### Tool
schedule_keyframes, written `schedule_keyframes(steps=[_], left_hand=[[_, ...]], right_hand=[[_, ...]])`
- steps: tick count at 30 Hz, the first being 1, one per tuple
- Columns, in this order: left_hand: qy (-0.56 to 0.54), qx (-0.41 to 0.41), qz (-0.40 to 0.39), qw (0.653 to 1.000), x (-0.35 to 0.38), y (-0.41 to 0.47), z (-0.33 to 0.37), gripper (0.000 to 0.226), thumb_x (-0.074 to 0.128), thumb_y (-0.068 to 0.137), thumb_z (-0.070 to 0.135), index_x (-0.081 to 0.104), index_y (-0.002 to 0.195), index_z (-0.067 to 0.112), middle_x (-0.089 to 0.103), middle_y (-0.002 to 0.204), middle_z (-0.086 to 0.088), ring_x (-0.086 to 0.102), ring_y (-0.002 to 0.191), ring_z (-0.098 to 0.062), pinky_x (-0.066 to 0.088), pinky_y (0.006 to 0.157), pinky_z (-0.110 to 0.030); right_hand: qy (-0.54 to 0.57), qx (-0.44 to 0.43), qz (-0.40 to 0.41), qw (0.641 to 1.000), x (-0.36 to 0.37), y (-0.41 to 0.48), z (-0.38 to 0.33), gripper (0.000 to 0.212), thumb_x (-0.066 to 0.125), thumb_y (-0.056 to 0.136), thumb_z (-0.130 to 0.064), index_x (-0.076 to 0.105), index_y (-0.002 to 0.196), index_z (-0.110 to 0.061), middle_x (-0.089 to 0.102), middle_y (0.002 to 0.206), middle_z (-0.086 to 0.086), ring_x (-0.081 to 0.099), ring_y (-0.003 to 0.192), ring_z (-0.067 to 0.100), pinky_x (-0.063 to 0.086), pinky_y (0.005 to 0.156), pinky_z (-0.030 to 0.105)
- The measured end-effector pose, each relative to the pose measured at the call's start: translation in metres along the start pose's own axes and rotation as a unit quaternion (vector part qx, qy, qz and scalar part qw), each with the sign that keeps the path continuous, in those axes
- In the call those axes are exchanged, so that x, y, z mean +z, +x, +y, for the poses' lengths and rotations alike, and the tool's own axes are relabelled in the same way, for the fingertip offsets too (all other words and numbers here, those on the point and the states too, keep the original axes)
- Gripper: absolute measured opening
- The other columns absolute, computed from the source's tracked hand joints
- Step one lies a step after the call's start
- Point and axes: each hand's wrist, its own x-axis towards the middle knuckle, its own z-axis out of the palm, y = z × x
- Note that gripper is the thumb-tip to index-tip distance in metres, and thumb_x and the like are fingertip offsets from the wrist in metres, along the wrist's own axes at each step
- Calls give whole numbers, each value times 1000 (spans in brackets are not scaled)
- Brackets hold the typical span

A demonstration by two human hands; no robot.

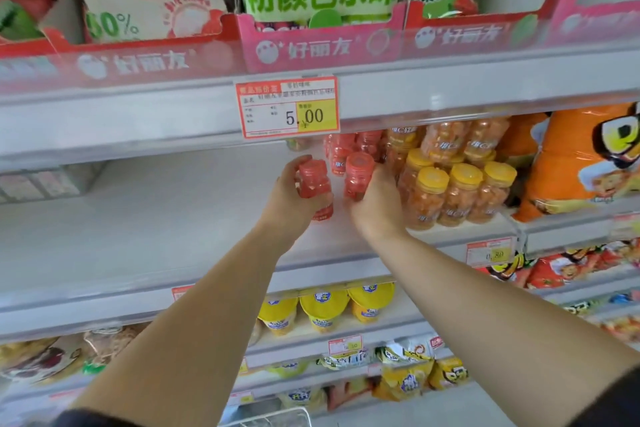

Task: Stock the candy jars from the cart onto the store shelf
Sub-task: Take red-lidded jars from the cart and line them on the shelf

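Both my hands reach onto the white middle shelf (pixel 166 218). My left hand (pixel 289 198) grips a red candy jar (pixel 313 180) with a red lid, tilted, with its base near the shelf surface. My right hand (pixel 377 204) holds a second red jar (pixel 358 177) just to the right of the first. More red jars (pixel 341 151) stand behind them at the back of the shelf. Orange candy jars with yellow lids (pixel 457 191) are stacked in rows right beside my right hand.
A price tag (pixel 287 107) reading 5.00 hangs from the shelf above. Orange snack bags (pixel 581 163) fill the right end. Pink display boxes (pixel 318 42) sit overhead. Yellow jars (pixel 323 308) and bags line the lower shelves. A white wire cart edge (pixel 277 418) shows at the bottom.
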Motion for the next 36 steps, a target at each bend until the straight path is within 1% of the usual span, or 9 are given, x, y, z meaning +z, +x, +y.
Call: schedule_keyframes(steps=[5, 7, 9, 10, 13, 17, 23, 28, 36], left_hand=[[65, 39, -11, 997, 3, 5, -3, 65, 69, 81, -8, 48, 135, 22, 63, 120, 1, 64, 103, -19, 55, 85, -30], [95, 47, -5, 994, 3, 3, -6, 61, 68, 82, -3, 50, 135, 22, 64, 119, 5, 63, 109, -16, 53, 88, -26], [149, 50, 12, 987, 1, -1, -9, 58, 67, 86, 2, 49, 137, 22, 62, 117, 12, 60, 109, -11, 46, 83, -16], [174, 51, 21, 983, 1, -3, -10, 56, 66, 87, 4, 48, 137, 22, 60, 116, 12, 58, 107, -10, 43, 79, -16], [214, 48, 32, 975, 2, -3, -10, 56, 71, 85, 9, 49, 136, 20, 60, 116, 8, 57, 100, -12, 40, 81, -23], [233, 42, 32, 971, 12, 9, -11, 56, 78, 80, 18, 54, 130, 20, 65, 117, 2, 63, 101, -17, 48, 83, -29], [200, 17, 63, 978, 32, 28, -17, 58, 81, 79, 21, 54, 130, 19, 64, 118, -1, 64, 104, -18, 52, 88, -34], [198, 13, 90, 976, 46, 42, -20, 53, 80, 80, 24, 56, 126, 20, 65, 117, 0, 65, 102, -19, 54, 89, -37], [192, 16, 104, 976, 49, 47, -22, 50, 80, 79, 23, 57, 124, 20, 64, 117, -1, 64, 101, -18, 53, 88, -34]], right_hand=[[54, 34, -4, 998, -1, 4, 3, 36, 66, 79, -11, 56, 114, -15, 64, 109, 6, 64, 100, 29, 53, 83, 36], [88, 34, -23, 995, -12, -4, -1, 53, 69, 79, -18, 49, 128, -14, 62, 119, 8, 62, 109, 28, 51, 90, 35], [102, 11, -57, 993, -29, -22, -3, 77, 73, 75, -23, 36, 141, -11, 56, 131, 9, 56, 121, 27, 47, 100, 38], [90, -1, -83, 992, -39, -34, -3, 82, 75, 75, -24, 33, 144, -9, 52, 135, 11, 51, 125, 28, 44, 104, 39], [17, -45, -175, 983, -66, -64, -3, 68, 68, 89, -27, 35, 147, -12, 43, 140, 6, 44, 129, 24, 39, 105, 35], [-111, -160, -196, 961, -66, -57, -6, 33, 47, 98, -27, 58, 126, -13, 56, 127, 3, 49, 118, 28, 42, 96, 40], [-142, -153, -191, 959, -47, -35, 8, 41, 37, 95, -30, 60, 127, -18, 55, 130, 0, 45, 123, 27, 45, 99, 42], [-143, -138, -204, 959, -44, -27, 10, 39, 42, 94, -29, 58, 128, -17, 49, 131, 3, 44, 123, 30, 47, 96, 41], [-139, -142, -213, 957, -45, -24, 5, 44, 46, 95, -28, 51, 137, -16, 45, 134, 7, 40, 127, 31, 41, 102, 40]])
